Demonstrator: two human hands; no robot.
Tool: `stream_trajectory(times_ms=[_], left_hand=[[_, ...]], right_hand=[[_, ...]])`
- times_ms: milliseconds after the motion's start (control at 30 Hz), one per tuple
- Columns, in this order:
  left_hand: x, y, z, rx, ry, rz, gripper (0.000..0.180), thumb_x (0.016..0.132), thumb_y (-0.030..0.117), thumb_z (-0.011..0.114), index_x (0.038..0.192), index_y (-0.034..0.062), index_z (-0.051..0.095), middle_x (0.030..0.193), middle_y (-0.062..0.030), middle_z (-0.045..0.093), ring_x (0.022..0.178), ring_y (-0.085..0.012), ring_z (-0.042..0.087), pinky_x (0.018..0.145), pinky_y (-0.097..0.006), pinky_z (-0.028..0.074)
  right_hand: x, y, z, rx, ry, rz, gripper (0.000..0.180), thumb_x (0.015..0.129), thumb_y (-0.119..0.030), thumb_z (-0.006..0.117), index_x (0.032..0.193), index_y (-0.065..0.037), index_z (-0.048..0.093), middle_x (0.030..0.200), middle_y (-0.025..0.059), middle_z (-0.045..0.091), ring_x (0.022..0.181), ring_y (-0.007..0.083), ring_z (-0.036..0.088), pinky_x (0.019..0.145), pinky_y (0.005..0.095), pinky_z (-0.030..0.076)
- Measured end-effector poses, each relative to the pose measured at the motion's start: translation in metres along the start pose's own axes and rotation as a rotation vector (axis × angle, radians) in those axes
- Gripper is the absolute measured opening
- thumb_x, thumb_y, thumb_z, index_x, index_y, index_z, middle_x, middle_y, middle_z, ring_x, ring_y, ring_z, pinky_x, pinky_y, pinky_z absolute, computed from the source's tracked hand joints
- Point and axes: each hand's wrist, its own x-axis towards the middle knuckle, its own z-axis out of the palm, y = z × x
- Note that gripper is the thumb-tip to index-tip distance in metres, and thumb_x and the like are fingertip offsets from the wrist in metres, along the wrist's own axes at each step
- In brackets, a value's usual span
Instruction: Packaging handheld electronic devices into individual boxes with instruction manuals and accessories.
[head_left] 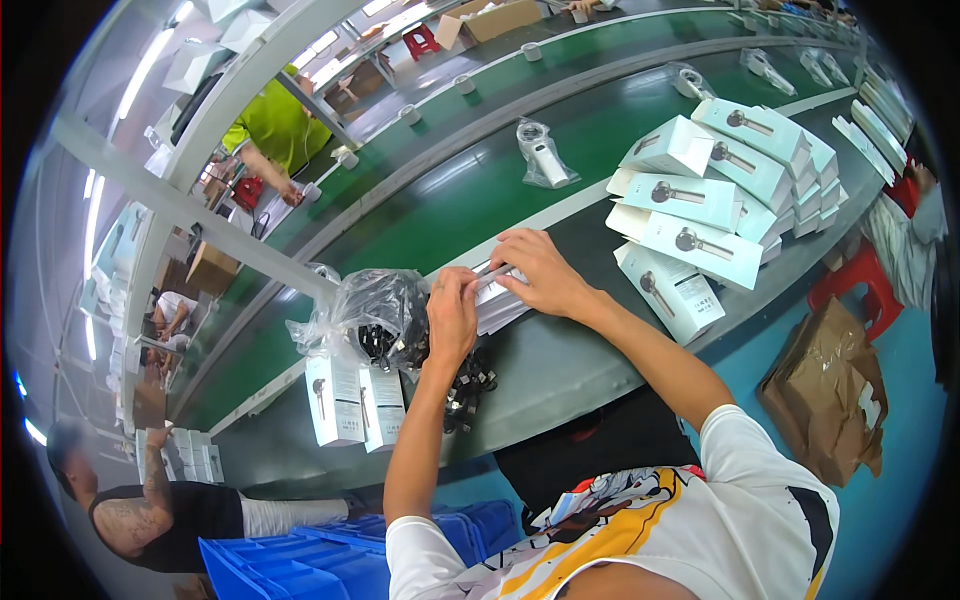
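Observation:
My left hand (453, 312) and my right hand (545, 272) meet over a stack of white paper leaflets (502, 312) at the inner edge of the worktop. The fingers of both hands are bent and pinch the leaflets' upper edge; part of the stack is hidden under them. Just left of my left hand sits a clear plastic bag (385, 300) with black cables inside. Loose black cables (468, 388) with small metal plugs lie below it, by my left forearm. Two white printed boxes (336, 402) stand beside the bag.
A pile of pale blue-and-white boxes (700, 205), some with raised flaps, rises on the right. Beyond the worktop runs a green conveyor belt (440, 228) carrying a bagged white handheld device (543, 155). Blue crates (300, 565) and a brown carton (825, 390) are below. Co-workers sit nearby.

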Motion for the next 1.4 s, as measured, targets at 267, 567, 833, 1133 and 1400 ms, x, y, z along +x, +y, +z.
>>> stream_trajectory(times_ms=[267, 567, 833, 1133, 1400], left_hand=[[0.035, 0.027, -0.006, -0.144, 0.169, -0.023, 0.015, 0.087, 0.004, 0.060, 0.101, -0.0014, 0.056, 0.097, -0.0135, 0.059, 0.092, -0.0259, 0.058, 0.085, -0.035, 0.045], [0.173, 0.114, 0.058, -0.115, -0.234, 0.524, 0.078, 0.078, 0.014, 0.069, 0.143, 0.0044, 0.029, 0.144, -0.0225, 0.036, 0.129, -0.0398, 0.038, 0.108, -0.044, 0.033], [0.216, 0.151, 0.130, -0.026, -0.548, 0.743, 0.084, 0.076, 0.010, 0.069, 0.147, 0.0092, 0.025, 0.141, -0.0219, 0.037, 0.127, -0.0384, 0.040, 0.108, -0.042, 0.035], [0.123, 0.111, -0.001, -0.435, 0.235, -0.028, 0.078, 0.077, 0.017, 0.070, 0.142, -0.0019, 0.032, 0.134, -0.0187, 0.042, 0.125, -0.0271, 0.044, 0.107, -0.038, 0.034], [-0.129, 0.082, -0.045, -0.876, 0.511, -0.914, 0.072, 0.085, 0.024, 0.061, 0.144, 0.0011, 0.028, 0.132, -0.0172, 0.046, 0.121, -0.0282, 0.050, 0.097, -0.041, 0.045]], right_hand=[[-0.001, -0.011, -0.021, -0.013, 0.224, 0.015, 0.010, 0.079, 0.000, 0.063, 0.089, -0.003, 0.061, 0.090, 0.0089, 0.060, 0.093, 0.0294, 0.059, 0.082, 0.0377, 0.044], [-0.071, -0.047, -0.025, 0.223, 0.164, 0.220, 0.011, 0.078, 0.005, 0.061, 0.088, 0.000, 0.061, 0.088, 0.0127, 0.061, 0.080, 0.0265, 0.062, 0.071, 0.0334, 0.050], [-0.109, -0.062, -0.036, 0.304, 0.074, 0.386, 0.010, 0.081, 0.003, 0.062, 0.091, 0.002, 0.061, 0.089, 0.0132, 0.061, 0.081, 0.0264, 0.063, 0.071, 0.0331, 0.050], [-0.123, -0.067, -0.094, 0.359, 0.327, 0.381, 0.013, 0.080, 0.007, 0.063, 0.092, 0.001, 0.062, 0.091, 0.0139, 0.063, 0.083, 0.0217, 0.061, 0.073, 0.0301, 0.049], [-0.125, -0.063, -0.106, 0.315, 0.248, 0.390, 0.017, 0.084, 0.013, 0.054, 0.097, 0.003, 0.058, 0.099, 0.0144, 0.056, 0.081, 0.0161, 0.056, 0.070, 0.0246, 0.048]])
